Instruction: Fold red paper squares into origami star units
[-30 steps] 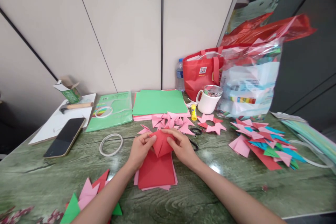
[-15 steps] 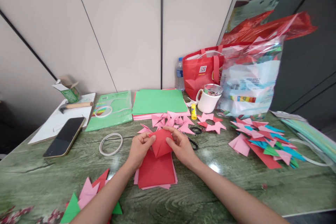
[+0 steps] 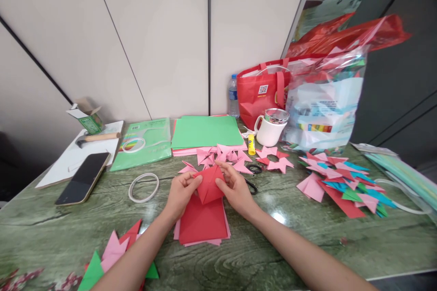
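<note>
A folded piece of red paper (image 3: 209, 185) is held up between both hands, creased to a downward point. My left hand (image 3: 182, 191) pinches its left edge between thumb and fingers. On the other side, my right hand (image 3: 235, 187) grips the right edge, thumb in front and fingers behind. Just below lies a stack of red and pink paper squares (image 3: 204, 225), red on top. Behind the hands, pink folded paper pieces (image 3: 223, 154) are spread on the table, with black-handled scissors (image 3: 252, 186) partly hidden by my right hand.
Green sheets (image 3: 206, 132), a glue stick (image 3: 251, 144), a white mug (image 3: 271, 129) and bags (image 3: 256, 100) stand along the back. Folded pieces (image 3: 344, 182) lie right, more (image 3: 114, 250) by my left forearm. A phone (image 3: 83, 179), hammer (image 3: 99, 137) and white ring (image 3: 144, 188) are left.
The upper part of the red paper has shifted slightly, and the right hand's fingers have lifted a little along its top edge. Both hands keep their hold.
</note>
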Available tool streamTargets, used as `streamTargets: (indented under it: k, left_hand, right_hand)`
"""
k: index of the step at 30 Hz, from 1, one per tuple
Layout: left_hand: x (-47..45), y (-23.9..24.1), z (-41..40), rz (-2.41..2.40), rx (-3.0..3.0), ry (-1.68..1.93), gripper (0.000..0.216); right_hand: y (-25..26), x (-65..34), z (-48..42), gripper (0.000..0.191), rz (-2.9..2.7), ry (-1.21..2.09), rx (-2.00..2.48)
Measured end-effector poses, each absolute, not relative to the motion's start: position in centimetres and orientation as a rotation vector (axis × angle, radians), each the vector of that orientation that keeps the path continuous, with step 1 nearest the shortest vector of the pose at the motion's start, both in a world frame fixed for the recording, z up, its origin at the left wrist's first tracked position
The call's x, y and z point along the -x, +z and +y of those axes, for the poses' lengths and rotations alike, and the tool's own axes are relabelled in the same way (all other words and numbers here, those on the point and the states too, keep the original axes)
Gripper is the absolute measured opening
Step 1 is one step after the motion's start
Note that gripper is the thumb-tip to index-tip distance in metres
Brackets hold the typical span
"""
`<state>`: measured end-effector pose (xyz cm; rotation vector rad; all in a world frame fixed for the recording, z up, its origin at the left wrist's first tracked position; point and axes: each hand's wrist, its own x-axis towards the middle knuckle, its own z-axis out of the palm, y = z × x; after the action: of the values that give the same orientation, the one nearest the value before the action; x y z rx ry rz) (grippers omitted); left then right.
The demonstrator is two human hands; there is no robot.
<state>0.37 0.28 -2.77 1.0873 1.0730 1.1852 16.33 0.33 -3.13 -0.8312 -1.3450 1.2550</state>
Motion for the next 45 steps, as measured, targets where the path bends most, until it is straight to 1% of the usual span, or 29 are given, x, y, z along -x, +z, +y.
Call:
streamTargets:
  k: [9, 15, 23, 29, 36, 42, 45]
  left_hand:
    - [-0.4, -2.3, 0.1, 1.106, -1.165, 1.167, 0.023]
    - [-0.6, -2.0, -0.1, 1.103, -1.198, 1.131, 0.022]
    - [-0.8, -1.9, -0.1, 1.012, -1.114, 1.097, 0.034]
    - [-0.5, -1.9, -0.2, 1.037, -1.127, 1.120, 0.031]
    - [-0.2, -2.2, -0.1, 1.092, -1.245, 1.154, 0.033]
    - [-0.1, -2.5, 0.1, 1.159, -1.368, 1.160, 0.031]
    - [-0.1, -2.4, 0.1, 1.192, -1.429, 1.136, 0.032]
  right_hand:
    - [-3.3, -16.2, 0.3, 0.040, -1.338, 1.208, 0.867]
    - [-3.4, -16.2, 0.3, 0.047, -1.332, 1.155, 0.936]
    - [-2.6, -16.4, 0.2, 0.041, -1.306, 1.189, 0.955]
    - [-2.4, -16.3, 0.0, 0.041, -1.329, 1.210, 0.939]
    - [-2.7, -16.1, 0.0, 0.038, -1.318, 1.258, 0.923]
    - [-2.9, -16.4, 0.5, 0.030, -1.294, 1.187, 0.974]
    - [-2.9, -16.4, 0.7, 0.025, -1.214, 1.220, 0.989]
